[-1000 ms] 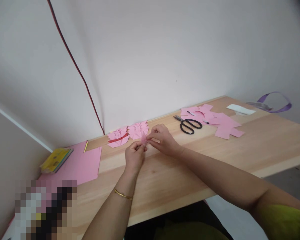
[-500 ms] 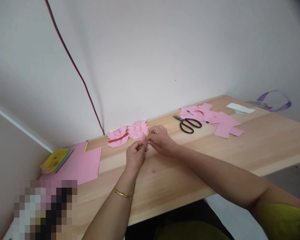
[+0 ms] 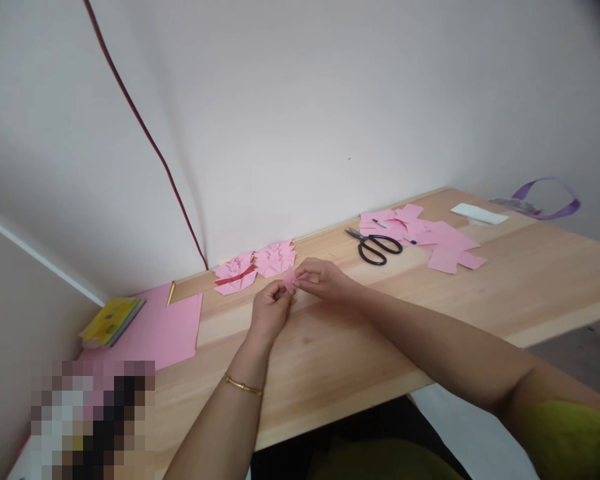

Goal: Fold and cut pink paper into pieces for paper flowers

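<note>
A small folded piece of pink paper (image 3: 289, 278) is pinched between my two hands, just above the wooden table. My left hand (image 3: 271, 308) grips its lower left side, with a gold bangle on the wrist. From the right, my right hand (image 3: 325, 280) holds the paper's other side between thumb and fingers. Behind my hands, against the wall, lie cut and folded pink paper pieces (image 3: 275, 259), and a red strip (image 3: 235, 275) rests over the left group. To the right are black-handled scissors (image 3: 375, 246) with their blades toward the wall.
Pink paper scraps (image 3: 445, 240) with two pens lie right of the scissors, near a white strip (image 3: 479, 214) and a purple band (image 3: 555, 197). At left, large pink sheets (image 3: 173, 330) carry a yellow packet (image 3: 111, 323). A dark red cable (image 3: 165, 163) runs down the wall.
My right hand has shifted slightly, its fingers now less curled over the paper. The pink paper has turned and shows a wider face. The things on the table stay put.
</note>
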Tool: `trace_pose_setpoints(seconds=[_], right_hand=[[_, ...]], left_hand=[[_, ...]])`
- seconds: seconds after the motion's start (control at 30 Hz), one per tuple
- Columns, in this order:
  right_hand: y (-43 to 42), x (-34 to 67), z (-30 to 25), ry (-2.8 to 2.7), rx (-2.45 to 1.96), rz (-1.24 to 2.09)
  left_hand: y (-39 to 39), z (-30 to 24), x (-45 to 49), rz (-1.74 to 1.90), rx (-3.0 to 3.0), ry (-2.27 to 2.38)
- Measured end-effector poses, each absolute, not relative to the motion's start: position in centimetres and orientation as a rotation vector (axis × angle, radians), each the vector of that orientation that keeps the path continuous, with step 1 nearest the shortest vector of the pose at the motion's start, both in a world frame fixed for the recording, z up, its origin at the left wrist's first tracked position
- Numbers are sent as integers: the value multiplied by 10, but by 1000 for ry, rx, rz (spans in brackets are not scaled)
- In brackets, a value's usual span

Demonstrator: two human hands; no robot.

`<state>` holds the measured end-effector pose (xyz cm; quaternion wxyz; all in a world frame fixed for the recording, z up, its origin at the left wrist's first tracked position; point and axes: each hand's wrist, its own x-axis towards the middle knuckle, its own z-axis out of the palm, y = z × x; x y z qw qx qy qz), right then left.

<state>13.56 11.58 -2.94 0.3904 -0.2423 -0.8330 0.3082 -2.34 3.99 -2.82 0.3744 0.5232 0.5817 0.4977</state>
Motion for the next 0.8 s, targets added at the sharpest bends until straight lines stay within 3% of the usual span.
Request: trace_pose_setpoints(seconds=[0.37,0.8], right_hand=[[100,136,-18,-2043,-694,299],[96,137,-17,-2217,-701,278]], left_hand=[[40,-28,-26,1384,1335,1605],[38,-24,-23,1297,1458,1635]])
